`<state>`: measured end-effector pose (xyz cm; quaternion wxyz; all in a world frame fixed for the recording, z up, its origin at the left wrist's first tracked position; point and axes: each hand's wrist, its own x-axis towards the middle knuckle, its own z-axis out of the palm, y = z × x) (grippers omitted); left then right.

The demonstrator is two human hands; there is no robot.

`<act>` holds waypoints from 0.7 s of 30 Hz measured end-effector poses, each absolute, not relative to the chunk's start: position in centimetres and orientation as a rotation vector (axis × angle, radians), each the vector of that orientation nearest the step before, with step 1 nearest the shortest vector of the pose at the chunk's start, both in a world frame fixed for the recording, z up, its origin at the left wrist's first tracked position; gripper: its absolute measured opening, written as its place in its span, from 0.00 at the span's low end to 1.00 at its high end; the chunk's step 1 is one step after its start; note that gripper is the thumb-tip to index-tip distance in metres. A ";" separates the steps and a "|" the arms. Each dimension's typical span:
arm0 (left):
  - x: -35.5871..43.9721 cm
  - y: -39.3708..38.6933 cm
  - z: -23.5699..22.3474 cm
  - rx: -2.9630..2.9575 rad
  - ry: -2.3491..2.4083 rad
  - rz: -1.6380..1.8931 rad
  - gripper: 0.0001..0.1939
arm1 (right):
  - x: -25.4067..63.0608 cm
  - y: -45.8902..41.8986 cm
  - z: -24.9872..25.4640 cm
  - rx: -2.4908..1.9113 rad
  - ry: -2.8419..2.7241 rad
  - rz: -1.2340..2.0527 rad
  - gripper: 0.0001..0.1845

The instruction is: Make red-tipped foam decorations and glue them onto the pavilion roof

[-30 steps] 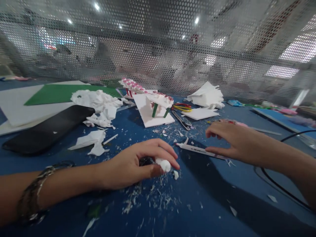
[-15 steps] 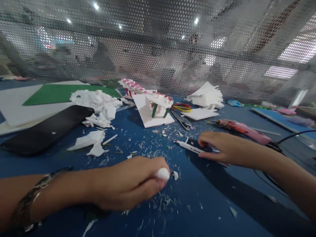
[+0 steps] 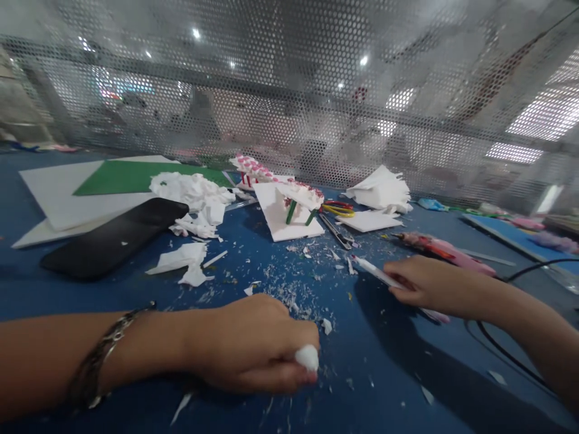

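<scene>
My left hand (image 3: 253,346) is closed in a fist low at the centre, thumb and forefinger around a small white lump (image 3: 307,357). Most of that lump is hidden in the fist, and its material I cannot make out. On the right, my right hand (image 3: 420,283) pinches a white marker pen (image 3: 373,270), whose reddish tip points up and left. White scraps and shavings lie on the blue table (image 3: 344,386) between the hands. Beyond them, a small model (image 3: 301,196) with green legs and a white, red-speckled top stands on a white board (image 3: 275,226).
A pink glue gun (image 3: 452,252) with a black cable lies beyond my right hand. Torn white paper (image 3: 190,190), a black case-like object (image 3: 117,238) and a green sheet (image 3: 122,176) are at left. Scissors (image 3: 337,208) and a cutter knife (image 3: 335,232) lie mid-table, before a perforated metal screen (image 3: 280,108).
My left hand has closed into a fist around the white lump and moved toward me. My right hand has come down onto the marker pen, gripped it and tilted it.
</scene>
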<state>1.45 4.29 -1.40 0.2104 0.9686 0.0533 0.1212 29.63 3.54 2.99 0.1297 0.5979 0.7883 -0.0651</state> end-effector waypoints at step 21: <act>0.4 6.8 0.3 2.463 0.409 0.449 0.14 | 26.2 9.9 8.0 1.723 2.275 0.218 0.12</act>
